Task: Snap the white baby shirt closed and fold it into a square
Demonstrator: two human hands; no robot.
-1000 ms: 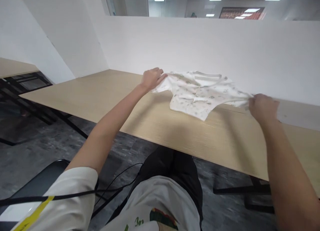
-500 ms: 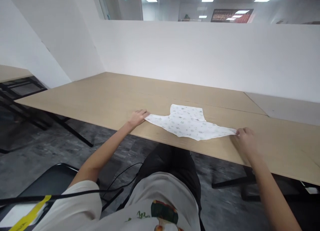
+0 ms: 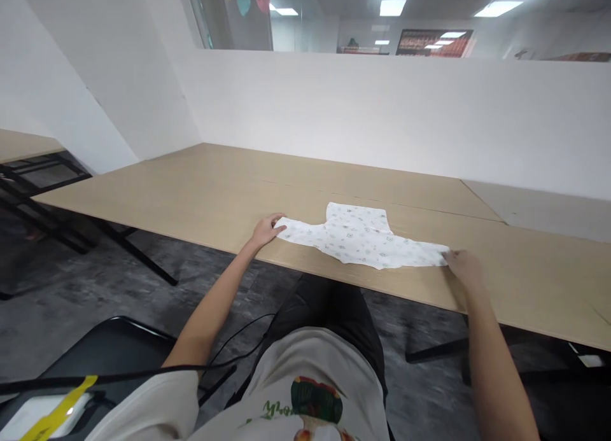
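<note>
A small white long-sleeved garment (image 3: pixel 358 236) with a scattered print, looking like a baby's top, lies spread on the table near its front edge. Its sleeves reach out to both sides. At the left sleeve end, my left hand (image 3: pixel 267 230) is closed, thumb on top of the cloth and fingers at its far edge. My right hand (image 3: pixel 464 268) pinches the end of the right sleeve; its fingertips are partly hidden. The body of the garment points away from me, toward the wall.
The pale wooden table (image 3: pixel 229 174) runs to a white wall (image 3: pixel 334 110) with a window above. A black chair (image 3: pixel 119 345) stands at my lower left, with a white device under a yellow strap (image 3: pixel 62 409). A black cable (image 3: pixel 191 369) passes by my left arm.
Both sleeve ends look wider and flatter now. My left hand has turned so its thumb lies over the cloth, and my right hand has moved slightly inward.
</note>
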